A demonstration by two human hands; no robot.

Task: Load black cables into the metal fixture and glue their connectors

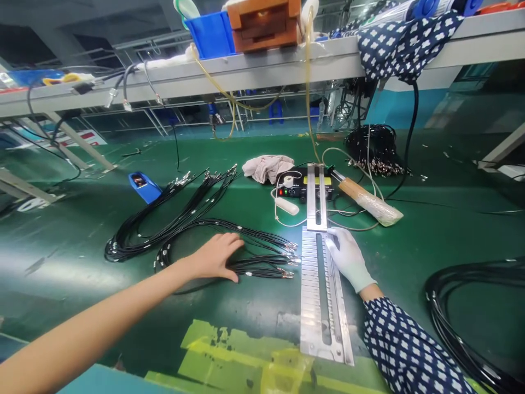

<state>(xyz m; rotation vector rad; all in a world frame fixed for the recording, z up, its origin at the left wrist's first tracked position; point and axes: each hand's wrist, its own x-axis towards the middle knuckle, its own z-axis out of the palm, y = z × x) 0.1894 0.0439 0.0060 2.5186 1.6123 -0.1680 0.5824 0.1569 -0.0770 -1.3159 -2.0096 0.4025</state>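
My left hand, bare, reaches over a bundle of black cables left of the metal fixture, its fingers and thumb apart. The cables' metal-tipped ends point toward the fixture. My right hand, in a white glove, rests at the right edge of the slotted metal fixture, near its upper end; its fingertips are partly hidden against the metal. A narrower slotted metal piece extends from the fixture's far end. More black cables lie curved at the left.
Behind the fixture are a black control box, a crumpled cloth and a wooden-handled tool. A blue object sits at left, coiled cables at right. A shelf crosses above.
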